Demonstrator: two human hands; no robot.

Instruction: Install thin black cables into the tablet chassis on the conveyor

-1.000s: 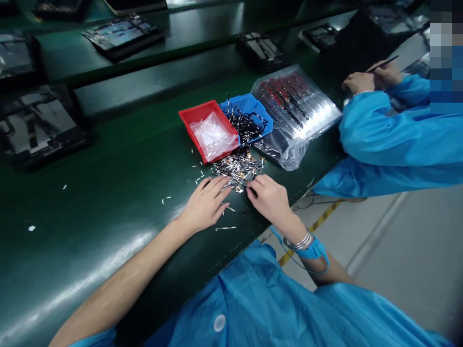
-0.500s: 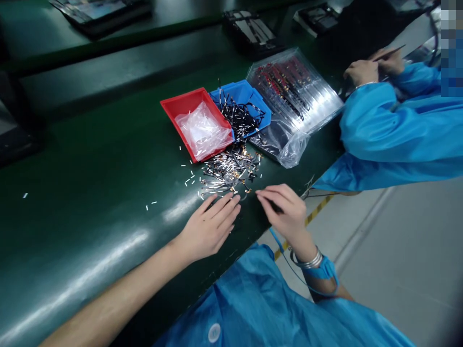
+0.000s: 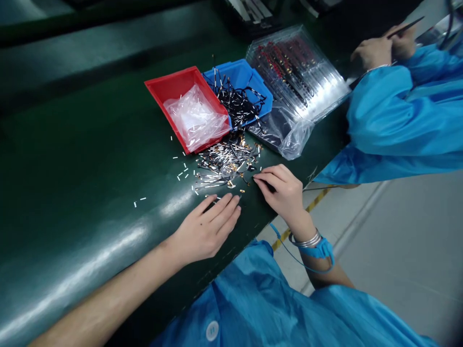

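Note:
A loose pile of short black cables with white sleeves and gold-coloured ends lies on the green table. Just in front of it my left hand rests palm down, fingers stretched, their tips close to the nearest pieces. What is under those fingertips is mostly hidden. My right hand is at the right edge of the pile, thumb and forefinger pinched together. Anything between them is too small to make out. A small gold-ended piece lies between the two hands. Around the right wrist are metal bangles and a blue strap with a cord.
Behind the pile stand a red bin with clear plastic bags and a blue bin of black cables. A clear tray of sorted parts is at right. A co-worker's hands hold a dark thin tool. Small white bits are scattered leftward.
The view has shifted, so the bins and pile sit slightly higher and further left. My right hand has come nearer the pile's right edge, still pinched. My left hand stays flat.

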